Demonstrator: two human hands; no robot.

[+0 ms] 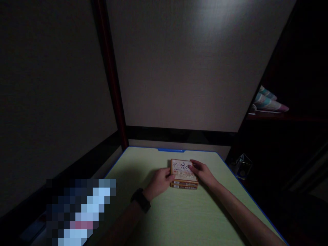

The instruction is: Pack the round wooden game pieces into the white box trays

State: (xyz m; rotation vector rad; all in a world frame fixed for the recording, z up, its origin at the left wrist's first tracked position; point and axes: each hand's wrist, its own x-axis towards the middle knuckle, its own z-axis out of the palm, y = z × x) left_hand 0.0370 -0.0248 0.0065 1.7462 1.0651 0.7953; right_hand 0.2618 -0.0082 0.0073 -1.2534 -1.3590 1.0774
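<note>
A small stack of flat boxes [182, 172] with orange edges and pale printed tops lies on a light green table [184, 212] with a blue rim. My left hand [160, 182], a dark watch on its wrist, rests against the stack's left side with curled fingers. My right hand [201, 172] lies on the top box's right part, fingers and thumb pressed on the lid. Both hands grip the stack from opposite sides.
Plain walls and a dark red post [112, 78] stand behind the table. Folded striped cloth [268, 101] lies on a dark shelf at the right. A small glass container [242, 166] sits beside the table's right edge. A blurred patch covers the lower left.
</note>
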